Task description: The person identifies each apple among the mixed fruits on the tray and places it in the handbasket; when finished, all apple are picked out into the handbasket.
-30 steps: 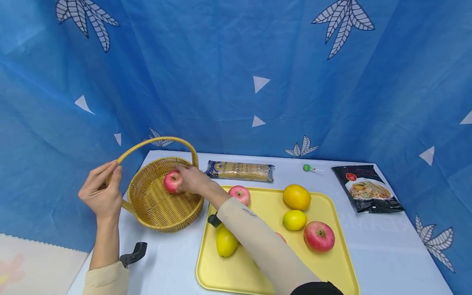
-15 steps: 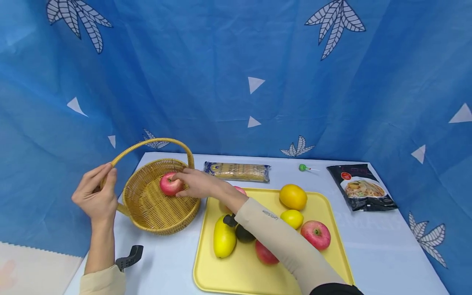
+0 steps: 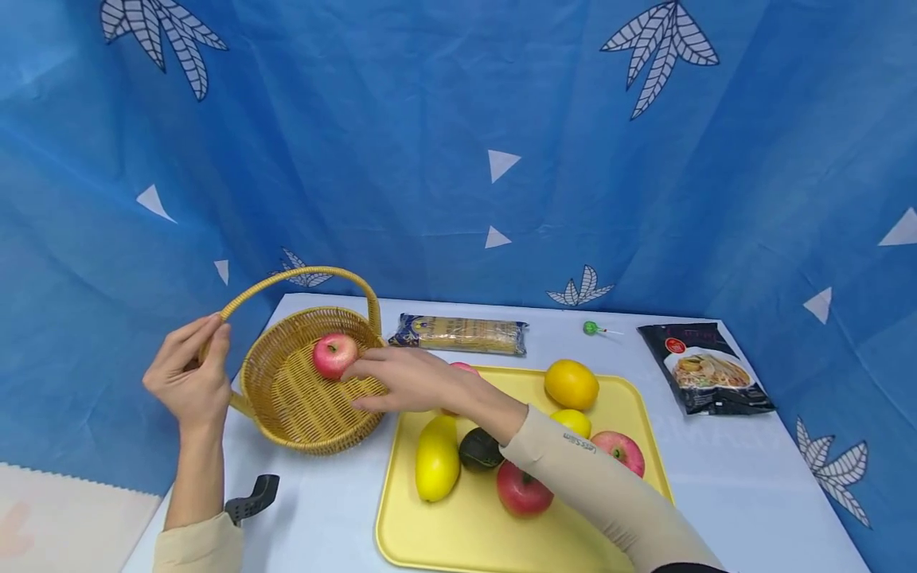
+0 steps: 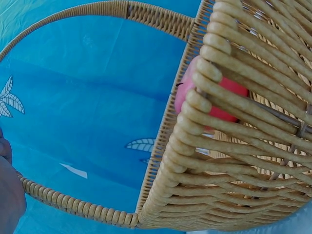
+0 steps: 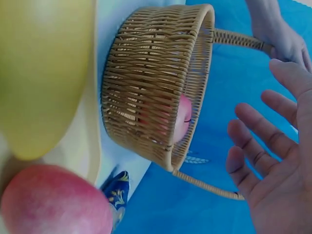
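My left hand (image 3: pixel 189 370) pinches the arched handle (image 3: pixel 308 272) of a round wicker basket (image 3: pixel 315 442) on its left side. Inside the basket, against its far wall, lies a red apple (image 3: pixel 335 356); the left wrist view shows this apple (image 4: pixel 214 95) through the weave. Over the basket's right rim hovers my right hand (image 3: pixel 415 380), fingers relaxed and holding nothing. In the right wrist view the palm of the right hand (image 5: pixel 282 151) is bare, apart from the basket (image 5: pixel 146 73).
A yellow tray (image 3: pixel 458 541) right of the basket bears a mango-like yellow fruit (image 3: pixel 437 460), an avocado (image 3: pixel 480 450), a red apple (image 3: pixel 523 488), an orange-yellow fruit (image 3: pixel 571 383) and more. Behind lie a noodle packet (image 3: pixel 462 333), a green lollipop (image 3: pixel 591 327) and a black food bag (image 3: pixel 705 368).
My right hand has let go of the apple in the basket and drawn back to the right, toward the tray. The left hand keeps its hold on the handle.
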{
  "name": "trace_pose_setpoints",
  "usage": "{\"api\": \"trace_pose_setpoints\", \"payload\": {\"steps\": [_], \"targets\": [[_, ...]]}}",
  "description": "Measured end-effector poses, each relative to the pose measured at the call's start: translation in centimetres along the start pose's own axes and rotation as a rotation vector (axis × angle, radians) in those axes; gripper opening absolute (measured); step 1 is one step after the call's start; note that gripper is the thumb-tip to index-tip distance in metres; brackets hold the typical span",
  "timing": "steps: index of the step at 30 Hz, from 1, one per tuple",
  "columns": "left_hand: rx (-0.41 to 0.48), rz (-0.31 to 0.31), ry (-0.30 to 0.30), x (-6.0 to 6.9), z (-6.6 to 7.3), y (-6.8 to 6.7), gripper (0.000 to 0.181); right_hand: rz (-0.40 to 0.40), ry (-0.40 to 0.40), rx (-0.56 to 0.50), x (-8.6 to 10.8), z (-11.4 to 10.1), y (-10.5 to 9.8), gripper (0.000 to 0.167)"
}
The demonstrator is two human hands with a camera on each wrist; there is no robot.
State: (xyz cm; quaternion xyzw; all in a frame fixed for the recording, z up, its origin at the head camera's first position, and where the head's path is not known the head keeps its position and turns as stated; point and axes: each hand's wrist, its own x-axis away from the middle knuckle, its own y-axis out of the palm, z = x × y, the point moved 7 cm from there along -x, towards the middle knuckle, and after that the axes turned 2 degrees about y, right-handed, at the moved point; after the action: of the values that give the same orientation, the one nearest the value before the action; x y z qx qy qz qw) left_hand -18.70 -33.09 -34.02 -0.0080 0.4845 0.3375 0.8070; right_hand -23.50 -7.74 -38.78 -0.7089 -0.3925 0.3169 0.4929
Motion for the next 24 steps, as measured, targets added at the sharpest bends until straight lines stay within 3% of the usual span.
{"api": "trace_pose_setpoints", "payload": {"steps": [6,24], "targets": [[0.013,0.003,-0.003,0.0,0.1,-0.1,0.013,0.028,-0.003,-0.006,3.7,0.3,-0.6,0.046],[0.033,-0.002,-0.003,0.0,-0.2,0.0,0.014,0.047,0.142,-0.035,13.3,4.7,-0.7,0.043]]}}
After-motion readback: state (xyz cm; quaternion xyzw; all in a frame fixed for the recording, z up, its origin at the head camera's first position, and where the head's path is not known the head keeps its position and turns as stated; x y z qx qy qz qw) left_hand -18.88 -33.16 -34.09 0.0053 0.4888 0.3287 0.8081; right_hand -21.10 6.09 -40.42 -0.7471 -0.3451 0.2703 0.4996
